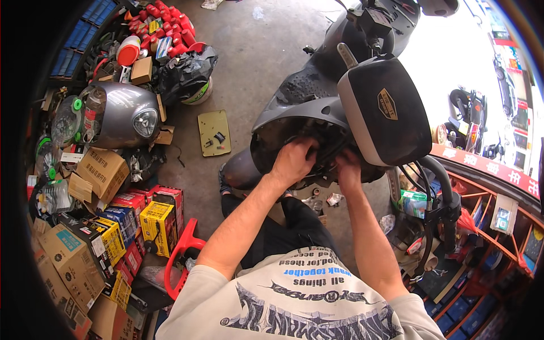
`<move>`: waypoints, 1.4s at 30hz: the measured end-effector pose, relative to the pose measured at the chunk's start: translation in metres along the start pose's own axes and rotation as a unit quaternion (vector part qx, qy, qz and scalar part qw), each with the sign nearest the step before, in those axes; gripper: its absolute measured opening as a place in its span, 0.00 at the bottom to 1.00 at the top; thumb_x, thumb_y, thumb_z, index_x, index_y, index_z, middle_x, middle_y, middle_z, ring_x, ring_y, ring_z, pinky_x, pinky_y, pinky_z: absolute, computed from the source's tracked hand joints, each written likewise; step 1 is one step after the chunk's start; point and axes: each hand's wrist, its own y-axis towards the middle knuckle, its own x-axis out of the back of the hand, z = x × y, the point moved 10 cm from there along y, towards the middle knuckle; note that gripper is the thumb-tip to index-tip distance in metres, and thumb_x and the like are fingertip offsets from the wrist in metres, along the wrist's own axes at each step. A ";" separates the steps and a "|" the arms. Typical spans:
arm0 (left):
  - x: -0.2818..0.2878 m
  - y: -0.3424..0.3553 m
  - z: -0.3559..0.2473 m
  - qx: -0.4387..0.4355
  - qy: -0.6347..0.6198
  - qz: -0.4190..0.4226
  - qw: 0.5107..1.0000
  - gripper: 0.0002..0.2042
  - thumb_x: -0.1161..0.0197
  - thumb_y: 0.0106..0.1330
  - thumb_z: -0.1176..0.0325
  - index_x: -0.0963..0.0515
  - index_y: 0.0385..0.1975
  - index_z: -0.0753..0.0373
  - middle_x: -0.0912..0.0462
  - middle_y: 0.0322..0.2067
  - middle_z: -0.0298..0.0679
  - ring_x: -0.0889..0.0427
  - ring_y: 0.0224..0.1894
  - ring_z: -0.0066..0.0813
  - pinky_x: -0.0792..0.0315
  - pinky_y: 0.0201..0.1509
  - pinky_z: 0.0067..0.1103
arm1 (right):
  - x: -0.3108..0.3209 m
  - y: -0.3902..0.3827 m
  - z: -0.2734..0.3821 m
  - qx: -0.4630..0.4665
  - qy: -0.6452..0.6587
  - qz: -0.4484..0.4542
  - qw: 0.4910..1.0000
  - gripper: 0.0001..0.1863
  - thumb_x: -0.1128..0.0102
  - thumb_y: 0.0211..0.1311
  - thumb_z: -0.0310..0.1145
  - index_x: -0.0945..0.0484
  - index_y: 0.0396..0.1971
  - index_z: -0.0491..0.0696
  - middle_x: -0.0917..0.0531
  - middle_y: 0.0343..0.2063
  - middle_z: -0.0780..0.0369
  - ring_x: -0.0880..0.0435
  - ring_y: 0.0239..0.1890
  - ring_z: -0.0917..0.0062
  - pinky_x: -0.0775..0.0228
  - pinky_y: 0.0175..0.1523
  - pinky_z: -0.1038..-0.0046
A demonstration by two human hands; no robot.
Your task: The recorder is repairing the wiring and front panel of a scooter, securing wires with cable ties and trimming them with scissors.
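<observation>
A dark grey scooter point(292, 105) stands in front of me with an open front housing point(266, 144) that shows a dark cavity of parts and cables. My left hand point(294, 160) reaches into that cavity with curled fingers; what they grip is hidden. My right hand point(348, 169) is inside it too, a little to the right, its fingertips out of sight among the parts. Just right of the housing is a large black and silver panel point(379, 113) with a gold badge. A yellowish tray point(213, 124) with small dark parts lies on the floor to the left.
Stacked battery boxes point(157, 226), cartons point(68, 260), plastic bottles, a grey scooter body part point(127, 113) and red containers point(164, 28) fill the left side. A red plastic frame point(177, 255) is near my left arm. Handlebar cables point(422, 192) and orange shelving point(490, 232) are at right.
</observation>
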 end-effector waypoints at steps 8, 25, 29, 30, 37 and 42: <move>-0.017 0.015 0.006 0.033 0.056 0.133 0.989 0.07 0.39 0.52 0.74 0.20 0.31 0.64 0.18 0.33 0.49 0.19 0.38 0.50 0.25 0.42 0.35 | -0.010 -0.006 0.020 0.077 -0.155 0.020 0.985 0.06 0.50 0.58 0.23 0.23 0.31 0.42 0.22 0.26 0.65 0.25 0.31 0.82 0.34 0.38 0.77; 0.001 -0.007 -0.005 0.027 0.042 -0.060 0.997 0.06 0.38 0.47 0.77 0.24 0.26 0.63 0.21 0.29 0.47 0.20 0.32 0.51 0.24 0.34 0.36 | -0.008 -0.018 0.035 0.150 -0.203 -0.136 0.958 0.04 0.50 0.58 0.18 0.26 0.26 0.40 0.26 0.22 0.66 0.29 0.28 0.83 0.36 0.35 0.77; 0.004 -0.010 -0.007 0.011 0.037 -0.091 0.995 0.06 0.38 0.47 0.79 0.24 0.26 0.63 0.22 0.30 0.46 0.20 0.30 0.50 0.24 0.31 0.35 | -0.001 -0.012 0.023 0.142 -0.195 -0.120 0.963 0.05 0.50 0.58 0.18 0.25 0.27 0.40 0.25 0.24 0.66 0.29 0.29 0.83 0.35 0.38 0.78; 0.003 -0.011 -0.006 0.011 0.037 -0.090 0.995 0.06 0.38 0.47 0.79 0.24 0.26 0.63 0.22 0.30 0.46 0.20 0.30 0.50 0.24 0.31 0.35 | 0.001 -0.010 0.018 0.132 -0.175 -0.117 0.969 0.05 0.50 0.57 0.18 0.25 0.28 0.40 0.24 0.25 0.66 0.28 0.30 0.83 0.35 0.39 0.78; 0.006 -0.015 -0.009 -0.008 0.034 -0.111 0.993 0.07 0.38 0.48 0.79 0.24 0.26 0.62 0.24 0.29 0.45 0.20 0.28 0.50 0.24 0.30 0.34 | 0.000 -0.009 0.009 0.090 -0.113 -0.099 0.985 0.06 0.50 0.59 0.18 0.23 0.31 0.41 0.22 0.29 0.67 0.27 0.34 0.84 0.34 0.42 0.79; 0.007 -0.015 -0.010 -0.016 0.038 -0.116 0.992 0.07 0.38 0.49 0.79 0.25 0.27 0.62 0.25 0.29 0.45 0.21 0.28 0.50 0.24 0.30 0.35 | 0.002 -0.008 0.007 0.089 -0.115 -0.104 0.984 0.06 0.51 0.60 0.18 0.23 0.32 0.41 0.22 0.29 0.67 0.27 0.34 0.84 0.34 0.43 0.79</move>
